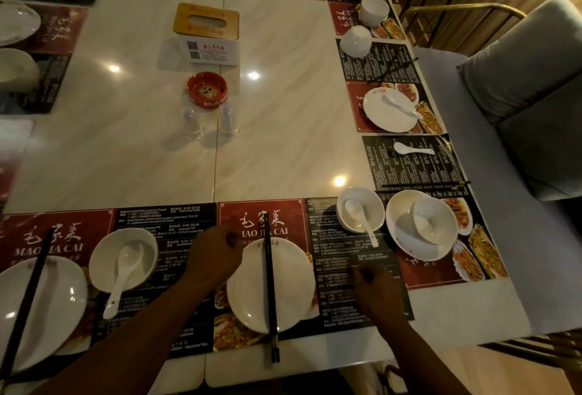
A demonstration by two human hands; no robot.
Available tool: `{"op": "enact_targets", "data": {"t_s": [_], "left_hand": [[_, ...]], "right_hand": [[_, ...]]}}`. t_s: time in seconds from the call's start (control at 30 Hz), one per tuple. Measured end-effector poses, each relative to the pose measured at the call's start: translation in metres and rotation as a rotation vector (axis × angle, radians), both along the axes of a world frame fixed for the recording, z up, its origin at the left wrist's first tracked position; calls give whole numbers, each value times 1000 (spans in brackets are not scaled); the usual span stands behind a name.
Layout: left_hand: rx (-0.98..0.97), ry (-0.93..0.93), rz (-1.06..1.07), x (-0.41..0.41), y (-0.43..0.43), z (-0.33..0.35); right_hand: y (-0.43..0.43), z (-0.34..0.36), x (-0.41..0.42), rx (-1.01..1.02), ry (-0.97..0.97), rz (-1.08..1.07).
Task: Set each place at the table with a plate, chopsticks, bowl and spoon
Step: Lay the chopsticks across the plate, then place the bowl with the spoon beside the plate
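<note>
Left hand (pixel 217 256), fingers curled, apparently touches the plate (pixel 271 287) rim; a nudge could roll the chopsticks (pixel 270 284) off

Tabletop (pixel 126 155): pale, marbled, glossy, with light reflections. Upper centre: tissue box (pixel 206 34), wooden lid, white sides bearing printed codes. Just below it, a red ashtray (pixel 207 89) with white lettering. Below that, two clear shakers (pixel 192 122) side by side, apart. Printed menu placemats (pixel 409 168) line the edges. Right of frame: grey cushioned chair (pixel 519 86), gold frame.
</note>
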State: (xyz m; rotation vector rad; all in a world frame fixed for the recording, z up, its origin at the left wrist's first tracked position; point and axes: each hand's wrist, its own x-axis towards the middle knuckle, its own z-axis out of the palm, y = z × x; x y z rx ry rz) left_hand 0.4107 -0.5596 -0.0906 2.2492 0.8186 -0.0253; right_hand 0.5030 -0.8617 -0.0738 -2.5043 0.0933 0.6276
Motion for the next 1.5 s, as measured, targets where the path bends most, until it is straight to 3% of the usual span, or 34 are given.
{"op": "enact_targets", "data": {"t_s": [0.07, 0.27, 0.5, 0.7, 1.03, 1.5], "left_hand": [[18, -61, -5, 14, -7, 7], [-152, -111, -77, 65, -53, 30], [-401, 42, -16, 128, -113, 42], [-492, 73, 109, 147, -143, 44], [-630, 7, 350, 110, -160, 55], [-769, 48, 302, 70, -165, 47]], "right_hand": [[-23, 12, 15, 58, -88, -81], [-36, 43, 84, 25, -246, -34], [-15, 37, 149, 74, -143, 299], [-18, 13, 169, 79, -88, 417], [-24, 13, 150, 137, -35, 498], [-38, 14, 111, 164, -3, 449]]}}
